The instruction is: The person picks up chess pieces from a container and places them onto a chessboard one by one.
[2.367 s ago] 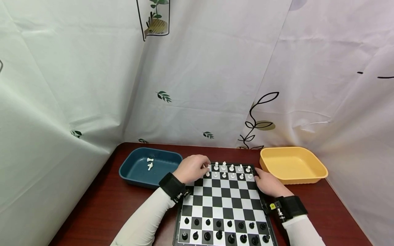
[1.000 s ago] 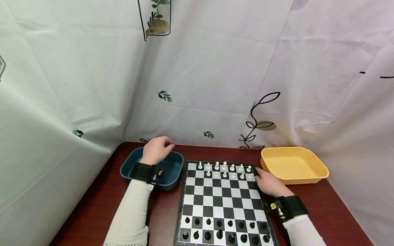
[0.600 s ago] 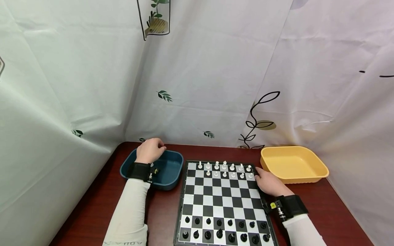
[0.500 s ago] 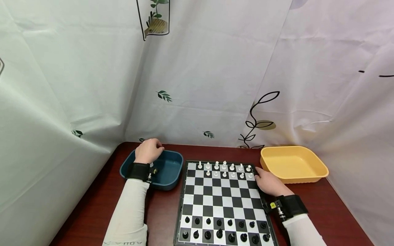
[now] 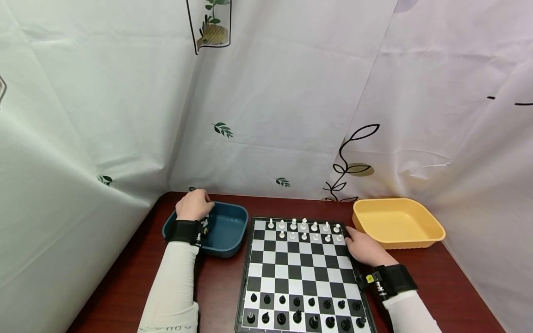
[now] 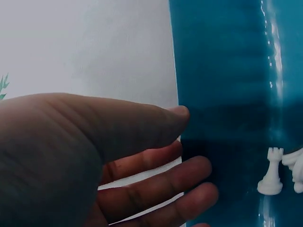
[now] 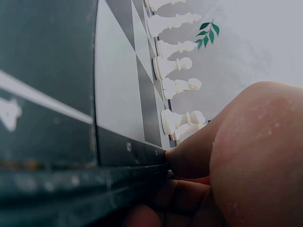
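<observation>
My left hand [image 5: 192, 206] is over the left part of the blue tray [image 5: 229, 226], thumb and fingers apart with nothing between them. In the left wrist view a white chess rook [image 6: 271, 174] lies in that tray to the right of the fingertips. Beside it is another white piece [image 6: 297, 170], cut off by the frame edge. My right hand [image 5: 365, 247] grips the far right edge of the chessboard [image 5: 297, 266]. In the right wrist view its thumb [image 7: 189, 153] presses the rim from above, fingers curled at the side and partly hidden.
White chess pieces [image 5: 304, 226] stand in two rows at the board's far end. Black pieces [image 5: 297, 317] fill two rows at the near end. A yellow tray [image 5: 397, 224] is behind my right hand on the brown table [image 5: 220, 282]. A pale curtain [image 5: 266, 115] hangs behind.
My left hand has left the far left part of the chessboard and moved left over the blue tray, then a little further left. The right hand stays at the board's edge.
</observation>
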`<action>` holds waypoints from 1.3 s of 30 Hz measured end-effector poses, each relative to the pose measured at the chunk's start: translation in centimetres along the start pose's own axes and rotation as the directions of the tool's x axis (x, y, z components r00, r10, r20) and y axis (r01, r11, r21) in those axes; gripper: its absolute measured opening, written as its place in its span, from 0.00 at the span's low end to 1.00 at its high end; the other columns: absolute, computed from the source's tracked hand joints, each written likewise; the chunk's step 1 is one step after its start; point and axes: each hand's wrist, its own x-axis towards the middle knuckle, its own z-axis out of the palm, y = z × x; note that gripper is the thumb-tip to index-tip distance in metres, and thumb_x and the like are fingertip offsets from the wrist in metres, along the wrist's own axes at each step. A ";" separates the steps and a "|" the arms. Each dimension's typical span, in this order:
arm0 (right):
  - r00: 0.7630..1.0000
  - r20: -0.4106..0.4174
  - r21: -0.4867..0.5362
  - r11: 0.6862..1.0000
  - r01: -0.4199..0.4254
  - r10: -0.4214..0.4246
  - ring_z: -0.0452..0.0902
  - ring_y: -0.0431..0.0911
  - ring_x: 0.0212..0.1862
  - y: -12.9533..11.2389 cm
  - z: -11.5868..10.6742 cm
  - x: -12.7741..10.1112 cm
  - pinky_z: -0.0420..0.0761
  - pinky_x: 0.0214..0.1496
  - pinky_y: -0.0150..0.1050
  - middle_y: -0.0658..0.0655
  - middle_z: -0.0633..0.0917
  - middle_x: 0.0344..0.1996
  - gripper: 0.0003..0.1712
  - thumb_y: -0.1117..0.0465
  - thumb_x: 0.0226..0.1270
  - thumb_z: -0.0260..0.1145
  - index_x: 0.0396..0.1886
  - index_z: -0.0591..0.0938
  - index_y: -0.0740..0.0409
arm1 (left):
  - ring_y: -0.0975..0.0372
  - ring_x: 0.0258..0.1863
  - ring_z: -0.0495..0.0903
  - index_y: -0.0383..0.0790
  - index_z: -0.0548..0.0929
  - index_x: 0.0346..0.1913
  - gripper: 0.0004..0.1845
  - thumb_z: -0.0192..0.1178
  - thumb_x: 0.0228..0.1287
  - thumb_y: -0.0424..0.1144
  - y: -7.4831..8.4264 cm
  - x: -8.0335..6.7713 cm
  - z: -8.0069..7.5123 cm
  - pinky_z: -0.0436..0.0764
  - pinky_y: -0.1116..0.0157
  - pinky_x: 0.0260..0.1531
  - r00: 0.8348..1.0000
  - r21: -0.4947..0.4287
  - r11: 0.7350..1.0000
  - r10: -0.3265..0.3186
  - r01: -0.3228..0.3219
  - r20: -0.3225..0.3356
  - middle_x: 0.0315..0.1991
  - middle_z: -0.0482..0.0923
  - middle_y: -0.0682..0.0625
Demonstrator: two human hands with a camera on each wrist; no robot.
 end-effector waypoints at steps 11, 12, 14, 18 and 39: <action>1.000 0.000 -0.010 1.000 -0.009 0.009 0.76 0.71 0.73 0.1 0.1 0.0 0.72 0.75 0.71 0.80 0.76 0.73 0.32 0.62 0.88 0.53 0.80 0.67 0.80 | 0.59 0.18 0.58 0.50 0.63 0.14 0.27 0.66 0.69 0.37 -0.9 0.0 0.0 0.58 0.60 0.21 0.995 0.036 0.995 -0.095 0.093 0.042 0.16 0.54 0.55; 1.000 -0.001 -0.009 1.000 -0.008 0.008 0.76 0.71 0.73 0.0 0.1 0.0 0.72 0.75 0.71 0.80 0.76 0.73 0.32 0.62 0.87 0.53 0.80 0.67 0.80 | 0.59 0.18 0.60 0.50 0.64 0.15 0.26 0.66 0.68 0.37 -1.0 0.0 0.1 0.59 0.60 0.21 0.993 0.043 0.994 -0.106 0.104 0.044 0.16 0.55 0.55; 1.000 -0.001 -0.010 1.000 -0.005 0.005 0.76 0.71 0.73 0.0 0.1 0.0 0.72 0.75 0.71 0.80 0.76 0.73 0.32 0.62 0.87 0.53 0.79 0.67 0.81 | 0.56 0.20 0.66 0.48 0.68 0.18 0.23 0.67 0.68 0.38 -1.1 0.1 0.2 0.64 0.58 0.21 0.990 0.056 0.990 -0.135 0.132 0.049 0.18 0.59 0.53; 1.000 -0.002 -0.007 1.000 -0.005 0.005 0.77 0.71 0.72 0.0 0.0 -0.1 0.72 0.75 0.71 0.80 0.76 0.72 0.31 0.62 0.87 0.53 0.79 0.68 0.80 | 0.51 0.27 0.77 0.43 0.77 0.24 0.16 0.70 0.68 0.41 -1.4 0.2 0.5 0.76 0.51 0.28 0.979 0.084 0.981 -0.183 0.176 0.090 0.23 0.71 0.47; 1.000 -0.001 -0.012 1.000 0.000 0.000 0.77 0.71 0.72 -0.1 0.0 0.0 0.73 0.74 0.71 0.80 0.77 0.72 0.31 0.62 0.87 0.53 0.79 0.67 0.81 | 0.47 0.38 0.85 0.42 0.87 0.29 0.15 0.74 0.73 0.46 -1.2 -0.2 1.0 0.85 0.41 0.43 0.955 0.117 0.977 -0.200 0.178 0.219 0.33 0.83 0.42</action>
